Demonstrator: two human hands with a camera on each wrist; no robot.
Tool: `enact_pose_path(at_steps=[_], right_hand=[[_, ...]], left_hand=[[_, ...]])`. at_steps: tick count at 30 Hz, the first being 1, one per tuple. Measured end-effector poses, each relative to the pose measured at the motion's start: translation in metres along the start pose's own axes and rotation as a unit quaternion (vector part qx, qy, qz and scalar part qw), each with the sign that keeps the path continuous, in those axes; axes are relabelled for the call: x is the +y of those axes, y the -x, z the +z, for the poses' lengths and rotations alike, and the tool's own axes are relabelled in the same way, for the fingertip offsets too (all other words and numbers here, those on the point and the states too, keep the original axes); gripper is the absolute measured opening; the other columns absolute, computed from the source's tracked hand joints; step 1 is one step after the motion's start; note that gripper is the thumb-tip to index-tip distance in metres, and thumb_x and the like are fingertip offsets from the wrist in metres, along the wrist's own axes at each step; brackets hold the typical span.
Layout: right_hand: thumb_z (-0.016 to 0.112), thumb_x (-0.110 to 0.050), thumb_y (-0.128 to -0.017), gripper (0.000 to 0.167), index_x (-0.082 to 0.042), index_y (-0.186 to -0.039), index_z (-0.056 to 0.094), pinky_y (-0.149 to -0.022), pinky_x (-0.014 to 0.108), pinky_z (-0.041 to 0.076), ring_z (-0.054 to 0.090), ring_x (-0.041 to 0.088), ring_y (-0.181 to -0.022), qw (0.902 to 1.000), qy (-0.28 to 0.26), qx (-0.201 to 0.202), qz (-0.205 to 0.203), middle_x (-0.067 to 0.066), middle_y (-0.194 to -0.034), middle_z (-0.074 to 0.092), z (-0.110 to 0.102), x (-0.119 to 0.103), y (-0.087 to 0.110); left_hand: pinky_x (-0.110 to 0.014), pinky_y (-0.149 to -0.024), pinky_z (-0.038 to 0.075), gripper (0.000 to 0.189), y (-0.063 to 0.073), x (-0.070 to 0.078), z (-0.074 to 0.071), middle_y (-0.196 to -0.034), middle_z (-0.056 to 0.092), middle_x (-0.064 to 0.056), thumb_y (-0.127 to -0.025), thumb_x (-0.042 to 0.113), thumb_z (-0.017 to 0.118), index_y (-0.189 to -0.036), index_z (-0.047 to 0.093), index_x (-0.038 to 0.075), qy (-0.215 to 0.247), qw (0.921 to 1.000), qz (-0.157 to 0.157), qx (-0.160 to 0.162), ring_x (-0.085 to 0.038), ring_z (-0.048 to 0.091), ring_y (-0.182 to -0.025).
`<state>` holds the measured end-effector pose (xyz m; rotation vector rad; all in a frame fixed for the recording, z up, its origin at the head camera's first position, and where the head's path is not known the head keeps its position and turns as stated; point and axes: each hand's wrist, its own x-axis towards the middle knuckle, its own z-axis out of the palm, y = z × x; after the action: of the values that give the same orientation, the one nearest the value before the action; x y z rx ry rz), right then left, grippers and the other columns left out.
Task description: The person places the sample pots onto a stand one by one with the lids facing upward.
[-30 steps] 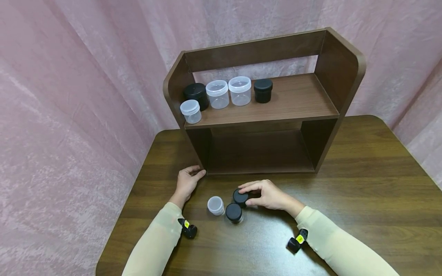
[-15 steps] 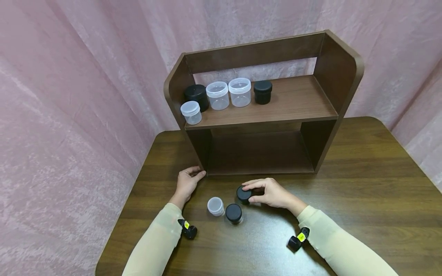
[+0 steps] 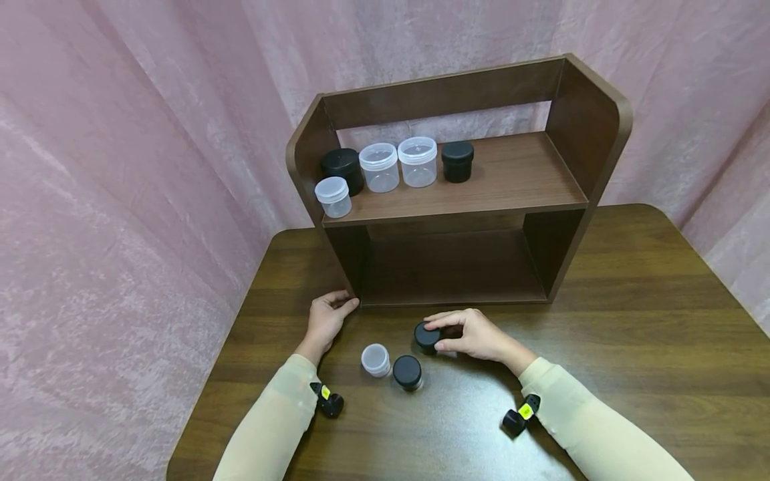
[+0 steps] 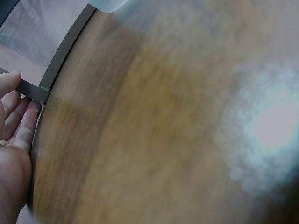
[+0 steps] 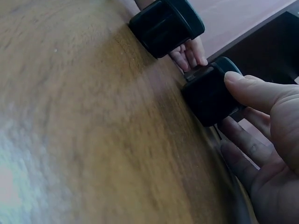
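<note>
Black screw-top jar: upright at the fingertips of the right hand, on the side toward the left hand; whether its base rests on the table or sits just above it cannot be told.
Right hand: grasping this jar, thumb on the near side of the lid, fingertips on the lid and its far side; the palm stands off the jar.
Weight (judged): probably light, being small and apparently plastic; the contents are hidden.
Stiffness (judged): walls likely rigid, little inclined to yield or break under a modest squeeze.
Surface (judged): smooth and faintly glossy, so somewhat slippery to dry fingertips.
Best hold (judged): thumb and fingers opposed across the round body, just below the lid, where a pinch is least likely to slide or turn the lid.
Second black jar: left of the right hand and nearer the body, apart from the held jar.
Clear jar with whitish lid: farther left, between the two hands, just beside the second black jar.
Left hand: gripping the lower front corner of the brown two-tier shelf, which stands beyond both hands.
</note>
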<state>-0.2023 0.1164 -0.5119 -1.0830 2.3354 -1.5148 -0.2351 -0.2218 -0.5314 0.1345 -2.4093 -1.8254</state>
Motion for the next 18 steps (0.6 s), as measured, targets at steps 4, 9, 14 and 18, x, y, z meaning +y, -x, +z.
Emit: enact_pose_path(at_steps=[4, 9, 14, 18], right_hand=[[0.080, -0.022, -0.080, 0.033, -0.016, -0.112, 0.073, -0.094, 0.023, 0.043, 0.058, 0.017, -0.115, 0.9999, 0.002, 0.014, 0.001, -0.001, -0.123, 0.065, 0.0013, 0.0003, 0.0000], [0.080, -0.024, -0.080, 0.033, -0.015, -0.111, 0.073, -0.092, 0.024, 0.045, 0.061, 0.016, -0.112, 0.9994, 0.012, 0.034, -0.005, 0.000, -0.119, 0.067, 0.0026, -0.0014, -0.0004], [0.079, -0.028, -0.080, 0.033, -0.015, -0.111, 0.073, -0.089, 0.027, 0.048, 0.063, 0.014, -0.107, 0.9987, 0.019, 0.046, 0.008, -0.002, -0.113, 0.069, 0.0025, -0.0023, -0.0003], [0.078, -0.031, -0.081, 0.032, -0.018, -0.110, 0.074, -0.087, 0.028, 0.049, 0.063, 0.011, -0.103, 0.9978, 0.022, 0.054, 0.031, -0.005, -0.110, 0.070, 0.0016, -0.0020, 0.0000]], left_hand=[[-0.023, -0.077, 0.049, 0.035, 0.0001, -0.0007, 0.0003, -0.106, 0.068, -0.013, -0.082, 0.018, 0.078, -0.110, 0.068, -0.001, -0.002, 1.0000, -0.001, 0.001, -0.020, 0.063, -0.097], [-0.023, -0.077, 0.049, 0.036, 0.0004, -0.0002, -0.0001, -0.108, 0.067, -0.013, -0.082, 0.019, 0.078, -0.111, 0.068, 0.000, -0.007, 1.0000, -0.003, 0.001, -0.020, 0.063, -0.097], [-0.023, -0.076, 0.049, 0.033, 0.0007, 0.0001, -0.0004, -0.107, 0.068, -0.012, -0.083, 0.018, 0.077, -0.110, 0.069, 0.001, -0.004, 1.0000, 0.000, -0.001, -0.020, 0.063, -0.097], [-0.022, -0.076, 0.049, 0.030, -0.0001, -0.0003, -0.0007, -0.104, 0.069, -0.011, -0.083, 0.017, 0.077, -0.108, 0.070, 0.002, 0.000, 1.0000, 0.006, -0.004, -0.021, 0.063, -0.097]])
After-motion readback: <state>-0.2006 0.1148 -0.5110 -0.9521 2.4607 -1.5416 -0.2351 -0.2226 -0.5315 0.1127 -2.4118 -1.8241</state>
